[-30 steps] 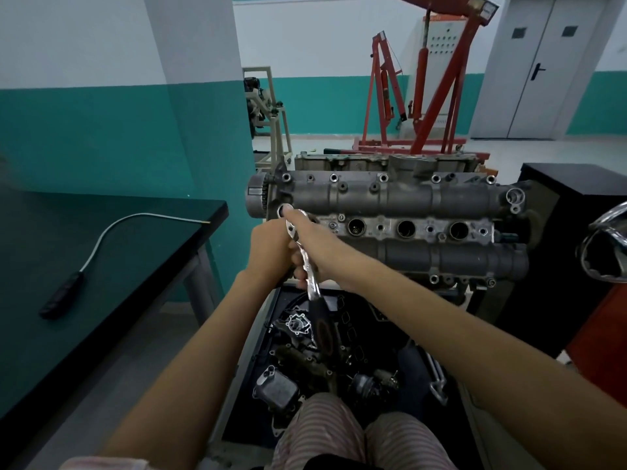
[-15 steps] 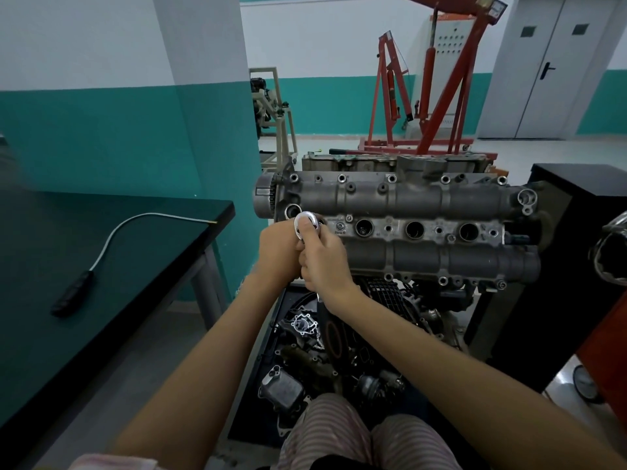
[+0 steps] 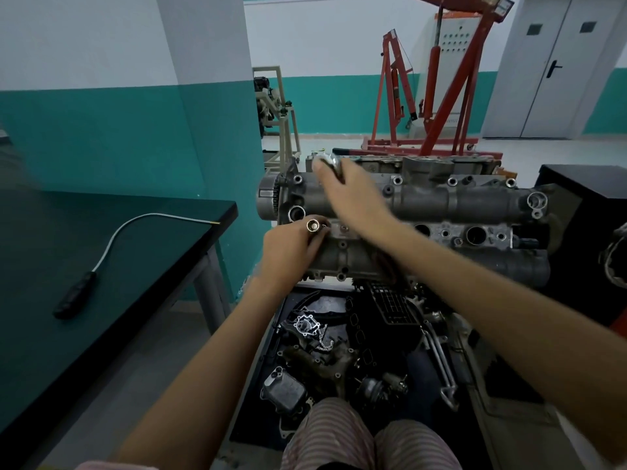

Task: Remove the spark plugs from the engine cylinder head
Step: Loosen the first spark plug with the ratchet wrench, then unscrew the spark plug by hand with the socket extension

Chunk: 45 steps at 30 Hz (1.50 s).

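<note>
The grey engine cylinder head (image 3: 468, 201) lies across the stand in front of me, with open spark plug wells (image 3: 475, 234) along its middle. My left hand (image 3: 288, 252) grips a socket extension (image 3: 312, 226) standing in the leftmost well, its open brass-coloured end facing up. My right hand (image 3: 349, 195), blurred by motion, holds the shiny ratchet wrench head (image 3: 327, 161) above the far left edge of the head. The wrench handle is hidden under my palm and forearm. No spark plug is visible.
A dark green table (image 3: 101, 266) at the left carries a flexible pick-up tool (image 3: 112, 245) with a black handle. Below the head a tray (image 3: 339, 351) holds loose engine parts. A red engine crane (image 3: 441, 96) stands behind, a black cabinet (image 3: 587, 198) at the right.
My right hand lifted the ratchet off the extension and carried it up and away over the head. My left hand stayed on the extension, whose top end is now uncovered.
</note>
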### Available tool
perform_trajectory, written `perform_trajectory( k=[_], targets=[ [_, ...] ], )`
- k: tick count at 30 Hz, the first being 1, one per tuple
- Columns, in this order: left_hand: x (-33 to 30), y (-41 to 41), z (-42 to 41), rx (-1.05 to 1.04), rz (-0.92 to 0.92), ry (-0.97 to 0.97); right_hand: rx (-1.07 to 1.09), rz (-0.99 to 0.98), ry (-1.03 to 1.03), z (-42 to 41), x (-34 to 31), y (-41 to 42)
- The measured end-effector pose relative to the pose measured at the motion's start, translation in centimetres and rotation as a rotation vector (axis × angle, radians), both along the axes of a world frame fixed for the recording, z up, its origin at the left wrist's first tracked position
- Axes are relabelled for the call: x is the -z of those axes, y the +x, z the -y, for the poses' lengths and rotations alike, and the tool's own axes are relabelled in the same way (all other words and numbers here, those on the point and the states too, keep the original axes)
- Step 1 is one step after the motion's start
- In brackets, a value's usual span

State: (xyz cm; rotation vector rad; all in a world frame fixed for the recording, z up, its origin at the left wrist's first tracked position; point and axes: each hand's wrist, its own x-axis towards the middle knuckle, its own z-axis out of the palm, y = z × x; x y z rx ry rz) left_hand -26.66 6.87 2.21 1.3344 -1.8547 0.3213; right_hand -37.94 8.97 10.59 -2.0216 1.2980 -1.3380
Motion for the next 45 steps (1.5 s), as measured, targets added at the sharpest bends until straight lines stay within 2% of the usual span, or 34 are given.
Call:
perform_trajectory(
  k=[3, 5, 10, 17, 21, 25, 31, 35, 36, 39, 42, 45],
  targets=[
    [0.5, 0.2, 0.4, 0.007, -0.032, -0.016, 0.181, -0.442, -0.070, 4.8, -2.2, -1.7],
    [0.4, 0.2, 0.4, 0.010, -0.004, -0.030, 0.207, -0.648, -0.082, 7.8, -2.7, -2.5],
    [0.5, 0.4, 0.5, 0.049, 0.003, -0.045, 0.103, -0.851, -0.090, 11.8, -1.7, -2.3],
    [0.4, 0.4, 0.5, 0.094, 0.008, -0.082, 0.064, -0.823, -0.192, 12.7, -0.6, -2.0],
    [0.7, 0.9, 0.5, 0.131, 0.026, -0.030, 0.193, -0.818, -0.353, 11.2, 1.4, -2.4],
    [0.5, 1.9, 0.5, 0.243, -0.071, 0.034, 0.182, -0.585, -0.530, 8.3, 5.2, -3.5],
    [0.4, 2.3, 0.4, 0.330, -0.169, 0.092, 0.284, -0.404, -0.515, 6.5, 8.3, -3.1],
    [0.3, 1.8, 0.6, 0.273, -0.243, 0.045, 0.102, -0.468, -0.686, 5.4, 10.0, -2.1],
    [0.3, 1.6, 0.6, 0.254, -0.267, 0.034, 0.052, -0.445, -0.614, 5.3, 10.3, -1.7],
    [0.5, 0.6, 0.6, 0.174, -0.343, 0.001, 0.058, -0.220, -0.207, 5.6, 10.5, -0.8],
    [0.5, 0.1, 0.7, 0.085, -0.315, -0.017, 0.088, -0.098, -0.133, 6.3, 10.5, -0.2],
    [0.7, 0.8, 0.8, 0.142, -0.233, -0.021, 0.084, -0.032, -0.129, 6.5, 10.7, 0.1]
  ],
)
